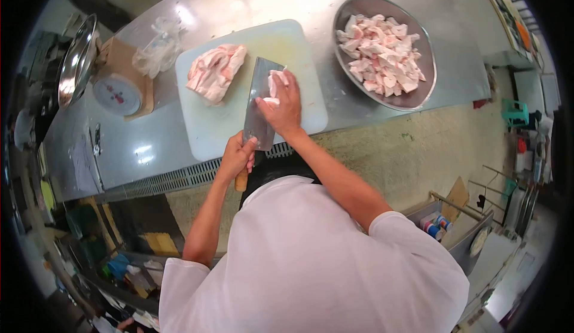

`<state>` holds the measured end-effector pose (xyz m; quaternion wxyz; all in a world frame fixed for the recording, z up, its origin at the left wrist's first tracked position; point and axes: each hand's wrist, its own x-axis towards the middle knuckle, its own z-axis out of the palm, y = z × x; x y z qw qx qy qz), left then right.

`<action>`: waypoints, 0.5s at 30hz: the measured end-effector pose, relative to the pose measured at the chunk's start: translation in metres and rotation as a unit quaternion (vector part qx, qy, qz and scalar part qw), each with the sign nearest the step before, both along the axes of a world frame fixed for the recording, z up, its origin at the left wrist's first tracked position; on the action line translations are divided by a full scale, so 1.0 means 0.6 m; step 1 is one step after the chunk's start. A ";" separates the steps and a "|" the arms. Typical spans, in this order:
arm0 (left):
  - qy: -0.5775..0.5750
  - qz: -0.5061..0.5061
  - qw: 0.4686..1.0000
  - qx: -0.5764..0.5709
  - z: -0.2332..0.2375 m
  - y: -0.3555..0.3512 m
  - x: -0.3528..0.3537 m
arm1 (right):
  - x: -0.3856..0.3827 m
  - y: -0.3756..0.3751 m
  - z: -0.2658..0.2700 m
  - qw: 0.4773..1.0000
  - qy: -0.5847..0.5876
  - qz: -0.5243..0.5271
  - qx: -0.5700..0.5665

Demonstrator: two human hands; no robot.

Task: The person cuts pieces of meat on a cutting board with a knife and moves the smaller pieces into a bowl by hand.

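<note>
My left hand [237,156] is closed round the cleaver near its wooden handle, its thumb on the lower blade. The wide cleaver [258,90] lies flat over the white cutting board [200,132], tip pointing away from me. Small pale pink pieces [276,86] rest at the blade's right side, under the fingers of my right hand [284,105], which are curled round them. A large folded slab of pale pink meat or fat [216,73] sits on the board's left part. To the right, an oval metal bowl [427,64] holds many cut pieces [382,52].
A dial scale [118,95] with a shiny metal pan [78,61] stands at the left, beside a clear plastic bag [160,49]. The steel table [460,64] has its near edge just below the board. Cans [435,228] stand on a shelf at lower right.
</note>
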<state>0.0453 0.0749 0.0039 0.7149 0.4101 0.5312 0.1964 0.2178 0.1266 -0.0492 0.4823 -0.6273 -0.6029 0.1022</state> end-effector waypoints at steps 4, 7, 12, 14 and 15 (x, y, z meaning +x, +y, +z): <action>0.017 -0.016 0.998 0.054 0.048 0.004 0.057 | 0.020 0.005 0.032 0.987 0.155 0.010 0.039; 0.053 -0.042 0.985 0.157 0.117 0.015 0.098 | 0.072 0.024 0.110 0.978 0.163 -0.037 0.128; 0.056 -0.122 0.941 0.311 0.189 0.032 0.124 | 0.260 0.092 0.217 0.969 0.057 -0.166 0.175; 0.071 -0.095 0.934 0.337 0.192 0.027 0.095 | 0.356 0.137 0.158 0.980 0.059 -0.162 0.104; 0.068 -0.065 0.949 0.302 0.191 0.019 0.072 | 0.355 0.139 0.163 0.975 0.010 -0.199 0.095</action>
